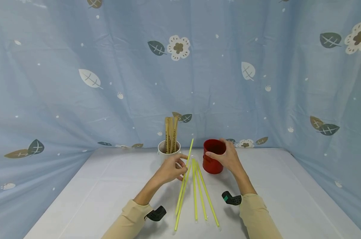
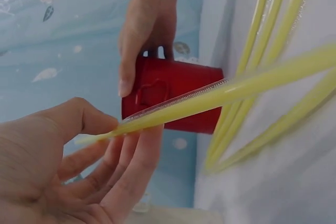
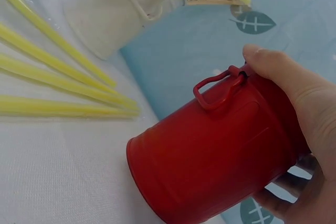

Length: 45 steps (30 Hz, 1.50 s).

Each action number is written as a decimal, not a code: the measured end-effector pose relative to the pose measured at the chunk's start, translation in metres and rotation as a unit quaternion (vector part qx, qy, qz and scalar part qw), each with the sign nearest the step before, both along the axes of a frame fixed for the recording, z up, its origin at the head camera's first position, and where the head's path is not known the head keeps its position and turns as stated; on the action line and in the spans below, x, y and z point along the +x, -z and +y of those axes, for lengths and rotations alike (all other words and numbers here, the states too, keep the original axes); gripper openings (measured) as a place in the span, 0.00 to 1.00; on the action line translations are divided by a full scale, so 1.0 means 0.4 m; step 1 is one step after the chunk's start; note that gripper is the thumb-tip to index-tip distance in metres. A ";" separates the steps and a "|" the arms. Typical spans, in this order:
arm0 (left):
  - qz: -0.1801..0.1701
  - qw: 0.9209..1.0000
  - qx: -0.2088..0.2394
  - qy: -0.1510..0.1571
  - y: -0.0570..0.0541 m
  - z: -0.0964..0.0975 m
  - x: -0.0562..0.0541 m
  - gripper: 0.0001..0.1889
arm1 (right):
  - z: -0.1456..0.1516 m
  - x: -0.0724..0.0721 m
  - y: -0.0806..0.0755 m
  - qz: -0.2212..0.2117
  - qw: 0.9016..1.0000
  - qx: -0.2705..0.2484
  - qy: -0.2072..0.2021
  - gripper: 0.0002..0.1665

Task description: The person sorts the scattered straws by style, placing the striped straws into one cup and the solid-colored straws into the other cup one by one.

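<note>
My left hand [image 1: 169, 169] pinches a yellow straw [image 2: 210, 98] in a clear plastic sleeve between thumb and fingers; its far end points up and away. Around the upper side of a red metal pail [image 1: 212, 167] curl the thumb and fingers of my right hand [image 1: 228, 157]. The pail's open mouth shows in the head view, and a small wire handle [image 3: 210, 93] sticks out from its side in the right wrist view. Several more sleeved yellow straws [image 1: 195, 199] lie fanned out on the white table between my hands.
A white pail [image 3: 123, 11] stands at the back behind my left hand, with several tan, dark-printed sticks [image 1: 170, 132] upright in it. Behind the table [image 1: 108, 186] hangs a blue patterned curtain [image 1: 132, 83]. A black device is on each wrist.
</note>
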State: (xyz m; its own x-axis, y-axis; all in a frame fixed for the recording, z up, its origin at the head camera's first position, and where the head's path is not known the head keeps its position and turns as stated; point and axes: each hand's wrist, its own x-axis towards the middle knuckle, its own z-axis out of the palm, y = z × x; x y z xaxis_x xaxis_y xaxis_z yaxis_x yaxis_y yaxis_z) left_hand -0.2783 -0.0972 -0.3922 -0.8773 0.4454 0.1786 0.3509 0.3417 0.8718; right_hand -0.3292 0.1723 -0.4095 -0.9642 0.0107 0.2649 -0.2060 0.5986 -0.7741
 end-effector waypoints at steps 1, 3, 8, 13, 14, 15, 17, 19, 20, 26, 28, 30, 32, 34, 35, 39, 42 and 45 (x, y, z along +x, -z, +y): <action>0.002 1.000 0.004 -0.001 -0.001 0.000 -0.001 0.23 | 0.000 0.000 0.000 0.000 1.000 -0.001 0.000 0.59; 0.002 1.000 0.013 -0.007 -0.004 0.001 -0.001 0.23 | 0.001 0.000 0.000 0.001 1.000 -0.003 -0.001 0.59; 0.013 0.999 0.030 -0.028 -0.011 0.007 0.000 0.22 | 0.004 0.000 0.002 0.001 1.000 -0.007 0.000 0.59; 0.029 0.997 0.046 -0.049 -0.013 0.015 0.000 0.21 | 0.006 0.001 0.002 0.002 1.000 -0.010 0.000 0.59; 0.031 0.997 0.051 -0.054 -0.013 0.017 0.000 0.20 | 0.006 0.001 0.002 0.003 1.000 -0.012 0.000 0.59; 0.031 0.996 0.053 -0.061 -0.013 0.018 -0.001 0.20 | 0.005 0.001 0.002 0.003 1.000 -0.013 0.000 0.59; 0.033 0.995 0.060 -0.071 -0.012 0.021 -0.002 0.20 | 0.004 0.001 0.002 0.005 1.000 -0.014 0.000 0.58; 0.037 0.994 0.067 -0.081 -0.014 0.024 -0.002 0.19 | 0.002 0.001 0.001 0.008 1.000 -0.015 0.001 0.58; 0.039 0.993 0.069 -0.086 -0.016 0.026 -0.002 0.19 | 0.001 0.001 0.001 0.009 1.000 -0.015 0.001 0.58; 0.042 0.992 0.073 -0.099 -0.059 0.031 0.020 0.19 | -0.003 0.001 0.001 0.011 1.000 -0.016 -0.002 0.58; 0.044 0.992 0.071 -0.093 -0.081 0.031 0.033 0.19 | -0.004 0.000 0.002 0.013 1.000 -0.018 -0.001 0.58; 0.048 0.993 0.071 -0.087 -0.104 0.031 0.044 0.18 | -0.004 -0.001 0.003 0.013 1.000 -0.017 -0.001 0.58; 0.047 0.993 0.071 -0.081 -0.118 0.033 0.046 0.18 | -0.005 -0.001 0.003 0.011 1.000 -0.017 0.001 0.58; 0.044 0.993 0.074 -0.075 -0.129 0.037 0.040 0.18 | -0.006 -0.001 0.004 0.009 1.000 -0.016 0.005 0.59; 0.043 0.994 0.075 -0.073 -0.132 0.040 0.034 0.19 | -0.006 -0.001 0.004 0.009 1.000 -0.015 0.005 0.59; 0.039 0.993 0.087 -0.069 -0.113 0.050 -0.019 0.19 | -0.005 0.001 0.003 0.010 1.000 -0.017 0.005 0.59; 0.046 0.992 0.097 -0.071 -0.093 0.053 -0.061 0.18 | -0.006 0.002 0.003 0.011 1.000 -0.019 0.003 0.59; 0.055 0.991 0.101 -0.072 -0.096 0.058 -0.085 0.18 | -0.006 0.002 0.004 0.012 1.000 -0.018 0.006 0.60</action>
State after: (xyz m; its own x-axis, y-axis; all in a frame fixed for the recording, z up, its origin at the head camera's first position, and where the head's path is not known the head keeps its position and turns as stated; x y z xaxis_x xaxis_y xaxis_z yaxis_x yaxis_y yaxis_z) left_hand -0.3122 -0.0741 -0.3540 -0.8991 0.2632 0.3498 0.4086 0.2180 0.8863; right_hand -0.3286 0.1698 -0.4112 -0.9576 0.0317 0.2864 -0.2176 0.5721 -0.7908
